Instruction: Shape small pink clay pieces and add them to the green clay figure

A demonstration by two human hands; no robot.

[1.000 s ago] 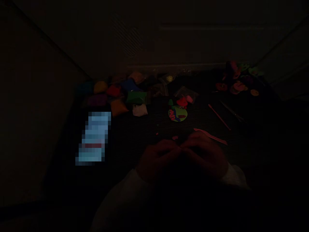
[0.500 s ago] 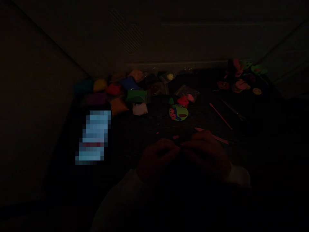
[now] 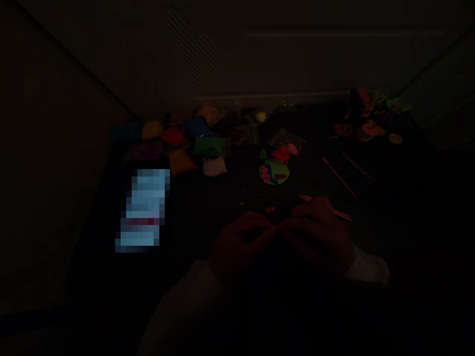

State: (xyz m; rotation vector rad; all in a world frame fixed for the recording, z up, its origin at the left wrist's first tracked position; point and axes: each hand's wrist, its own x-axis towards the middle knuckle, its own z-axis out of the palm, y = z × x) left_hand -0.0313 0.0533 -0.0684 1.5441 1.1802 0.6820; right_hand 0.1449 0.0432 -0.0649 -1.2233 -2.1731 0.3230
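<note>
Fingers (image 3: 261,228) of the left hand (image 3: 233,247) and the right hand (image 3: 322,242) are pinched narrowly, their tips almost meeting over the dark desk (image 3: 208,198); whether anything is held between them cannot be told. A small pink piece (image 3: 269,209) is seen on the desk just beyond the tips, slightly toward the left hand. Farther out that way, a decorated green disc (image 3: 276,170) is laid. Partly hidden by the right hand is a pink strip (image 3: 342,214), slanted from far left to near right.
</note>
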